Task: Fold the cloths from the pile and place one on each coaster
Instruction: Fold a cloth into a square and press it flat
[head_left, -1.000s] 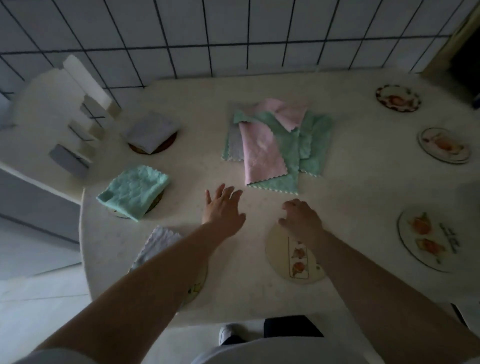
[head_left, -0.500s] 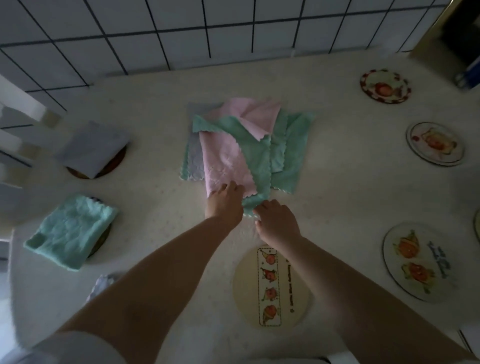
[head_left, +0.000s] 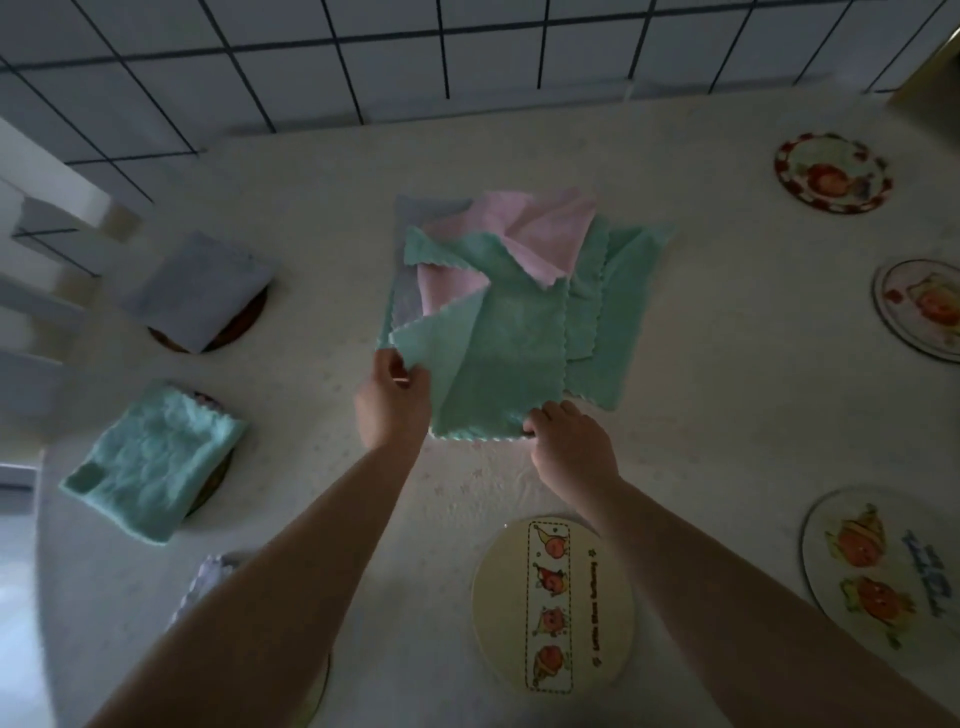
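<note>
- Gripping the top green cloth (head_left: 498, 358) w/ both hands: left hand (head_left: 390, 400) pinches its near-left corner, which is turned over toward centre; right hand (head_left: 569, 446) has fingers curled on its near-right corner.
- Green cloth sits on top of the pile (head_left: 587, 291), just beyond both hands; its near edge runs btwn the two hands, touching both.
- Pile also shows pink cloth (head_left: 545, 228) further out, a small pink patch (head_left: 447, 286) peeking from under the folded green flap, grey cloth (head_left: 408, 291) on the left-hand side, more green layers (head_left: 618, 312) out past the right hand.
- Left of left hand, well apart: folded green cloth (head_left: 153, 457) lying on a coaster, only a dark rim sliver (head_left: 218, 478) showing.
- Further out on that side: folded grey cloth (head_left: 200, 286) on a dark round coaster (head_left: 244, 322), covering most of it.
- Under the left forearm: whitish cloth (head_left: 205, 577), mostly hidden; can't tell how it lies.
- Near side, btwn the forearms and closer to the right one: round cream coaster (head_left: 553, 603) w/ a strip of four fruit pics, bare.
- Right of right hand: three more bare coasters — fruit-print one (head_left: 878, 566) nearest, one at frame edge (head_left: 919, 306), red-rimmed one (head_left: 831, 171) furthest out.
- All on a pale table (head_left: 727, 415); white tiled wall (head_left: 363, 57) beyond the pile.
</note>
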